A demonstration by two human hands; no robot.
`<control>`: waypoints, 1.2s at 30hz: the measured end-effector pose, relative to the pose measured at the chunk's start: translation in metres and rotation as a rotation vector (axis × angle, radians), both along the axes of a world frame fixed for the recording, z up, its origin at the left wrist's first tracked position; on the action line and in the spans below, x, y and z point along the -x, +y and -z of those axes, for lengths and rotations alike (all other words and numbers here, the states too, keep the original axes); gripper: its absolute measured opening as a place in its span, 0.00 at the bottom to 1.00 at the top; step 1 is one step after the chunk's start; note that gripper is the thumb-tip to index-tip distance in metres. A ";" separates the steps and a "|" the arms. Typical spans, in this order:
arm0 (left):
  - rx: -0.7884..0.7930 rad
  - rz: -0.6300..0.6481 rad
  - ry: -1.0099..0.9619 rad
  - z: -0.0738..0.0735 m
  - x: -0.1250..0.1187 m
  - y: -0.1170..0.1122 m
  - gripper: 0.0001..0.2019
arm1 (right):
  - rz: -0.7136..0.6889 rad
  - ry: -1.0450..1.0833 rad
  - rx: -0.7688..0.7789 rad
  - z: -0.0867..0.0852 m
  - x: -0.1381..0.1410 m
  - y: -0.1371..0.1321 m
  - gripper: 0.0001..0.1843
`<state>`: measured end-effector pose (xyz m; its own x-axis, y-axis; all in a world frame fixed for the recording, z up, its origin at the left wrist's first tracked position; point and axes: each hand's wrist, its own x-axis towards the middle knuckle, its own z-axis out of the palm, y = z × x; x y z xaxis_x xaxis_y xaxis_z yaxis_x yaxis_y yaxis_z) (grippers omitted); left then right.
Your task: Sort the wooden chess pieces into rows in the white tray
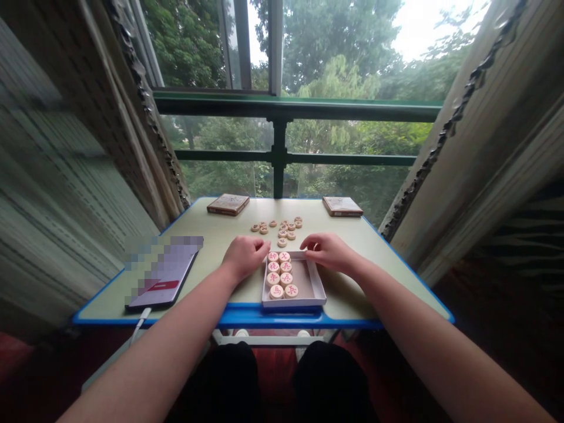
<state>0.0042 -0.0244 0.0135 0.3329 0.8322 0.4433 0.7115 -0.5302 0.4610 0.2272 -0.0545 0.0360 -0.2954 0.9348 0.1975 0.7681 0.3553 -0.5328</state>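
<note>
A shallow white cardboard box (319, 294) lies at the table's near edge. Two columns of round wooden Chinese chess pieces (286, 268) with red characters fill its left part; bare bottom shows on the right. My left hand (245, 256) is closed at the box's far left corner, its fingers curled; what they hold, if anything, is hidden. By the far right corner, my right hand (330, 251) has bent fingers with a gap between thumb and forefinger, and no piece shows in it. Beyond the box, several loose chess pieces (283, 233) are scattered on the table.
The pale table (211, 247) has a blue rim. On the left lies a large phone or tablet (165, 279) with a white cable (140, 326) plugged in. Two flat brown boxes (228, 204) (342, 206) sit at the far corners. A green railing (299, 108) and window stand behind.
</note>
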 end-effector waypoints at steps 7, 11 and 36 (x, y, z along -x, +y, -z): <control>0.062 -0.001 -0.015 -0.002 0.002 -0.001 0.20 | 0.046 0.050 0.020 -0.003 -0.002 0.002 0.10; 0.076 -0.054 -0.079 -0.004 0.002 -0.002 0.18 | 0.256 -0.020 -0.178 -0.002 -0.018 0.011 0.14; -0.071 -0.105 0.058 0.014 -0.038 0.085 0.20 | 0.211 -0.011 -0.160 0.023 -0.036 0.037 0.22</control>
<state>0.0427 0.0602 -0.0006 0.2722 0.8312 0.4848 0.7891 -0.4811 0.3819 0.2631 -0.0180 0.0126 -0.1004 0.9332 0.3451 0.8397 0.2655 -0.4738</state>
